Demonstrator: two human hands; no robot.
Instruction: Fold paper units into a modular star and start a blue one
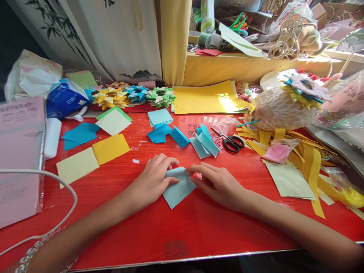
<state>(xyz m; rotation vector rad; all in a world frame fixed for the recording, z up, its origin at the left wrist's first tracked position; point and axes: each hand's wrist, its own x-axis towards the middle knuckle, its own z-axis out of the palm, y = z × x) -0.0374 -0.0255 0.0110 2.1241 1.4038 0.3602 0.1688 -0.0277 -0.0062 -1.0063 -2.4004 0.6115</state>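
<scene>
- Obs.: pale-blue sheet [176, 194] is on the red table [127, 235], approx. midway betw. its L and R sides, set back from the near edge; one corner points to that edge.
- L hand [156, 179]: part-curled, thumb on top of sheet, fingers at its far L side; light hold.
- R hand [220, 185]: loosely bent, thumb and index slightly apart at sheet's R corner; can't tell if it pinches or only touches.
- Step (judged): folding. Far part of sheet looks bent over, prob. no firm crease yet.
- Next move calls for: edges lined up, L thumb steady, R fingertips pressing along the bend. Risk: slip = skewed fold.
- Nearby, twd far edge: folded pale-blue pieces [209, 143], darker blue folded piece [179, 136], scissors [228, 138]; all clear of both hands.
</scene>
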